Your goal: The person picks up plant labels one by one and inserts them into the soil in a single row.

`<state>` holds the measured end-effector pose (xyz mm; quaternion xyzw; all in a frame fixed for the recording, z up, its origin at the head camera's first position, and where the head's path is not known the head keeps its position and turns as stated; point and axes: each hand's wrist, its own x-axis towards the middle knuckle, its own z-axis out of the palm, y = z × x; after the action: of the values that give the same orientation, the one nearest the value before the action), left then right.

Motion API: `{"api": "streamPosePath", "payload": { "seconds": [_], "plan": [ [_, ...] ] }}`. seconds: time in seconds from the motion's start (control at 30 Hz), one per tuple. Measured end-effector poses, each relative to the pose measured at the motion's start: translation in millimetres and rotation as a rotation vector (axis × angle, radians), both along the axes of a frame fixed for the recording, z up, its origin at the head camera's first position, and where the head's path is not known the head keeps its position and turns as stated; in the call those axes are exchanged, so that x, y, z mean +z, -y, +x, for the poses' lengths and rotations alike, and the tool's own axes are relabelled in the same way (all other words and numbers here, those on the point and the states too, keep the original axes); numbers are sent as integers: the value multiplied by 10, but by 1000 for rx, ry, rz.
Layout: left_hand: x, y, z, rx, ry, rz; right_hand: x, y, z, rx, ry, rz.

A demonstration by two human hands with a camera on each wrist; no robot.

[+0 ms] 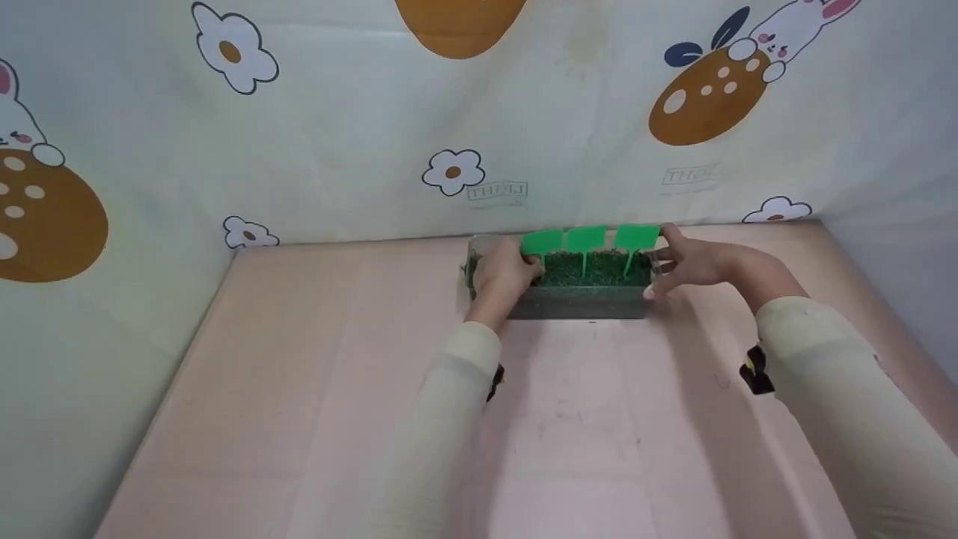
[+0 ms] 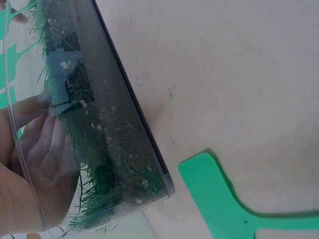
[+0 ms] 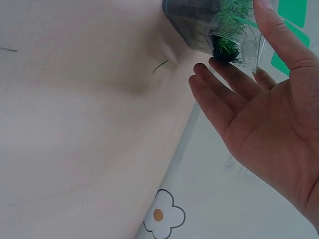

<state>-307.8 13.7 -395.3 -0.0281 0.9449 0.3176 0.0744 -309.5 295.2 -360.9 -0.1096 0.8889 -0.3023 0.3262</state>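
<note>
A clear plastic planter box point(image 1: 580, 302) stands near the back edge of the table, with green grass point(image 1: 565, 269) over dark soil. Three green plant labels stand in a row in it: a left label point(image 1: 542, 241), a middle label point(image 1: 586, 239) and a right label point(image 1: 638, 237). At the left end, my left hand point(image 1: 503, 273) reaches over the wall and pinches low by the left label; its fingertips are partly hidden. My right hand point(image 1: 692, 262) holds the right end, its thumb point(image 3: 284, 37) on the front side and fingers point(image 3: 224, 92) around the end.
A flat green piece point(image 2: 209, 194) with a narrow arm shows below the box in the left wrist view. The pink table point(image 1: 337, 389) meets a patterned cloth point(image 1: 337, 165) right behind the box. Small dark bits, like the strand point(image 3: 160, 66), lie on the table.
</note>
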Motion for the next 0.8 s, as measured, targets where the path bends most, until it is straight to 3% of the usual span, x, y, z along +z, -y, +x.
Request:
{"api": "streamPosePath", "payload": {
  "seconds": [0.3, 0.8],
  "plan": [
    [36, 33, 11, -29, -6, 26, -1, 7, 7, -2, -1, 7],
    [173, 126, 65, -18, -35, 116, 14, 6, 9, 5, 18, -11]
  ]
}}
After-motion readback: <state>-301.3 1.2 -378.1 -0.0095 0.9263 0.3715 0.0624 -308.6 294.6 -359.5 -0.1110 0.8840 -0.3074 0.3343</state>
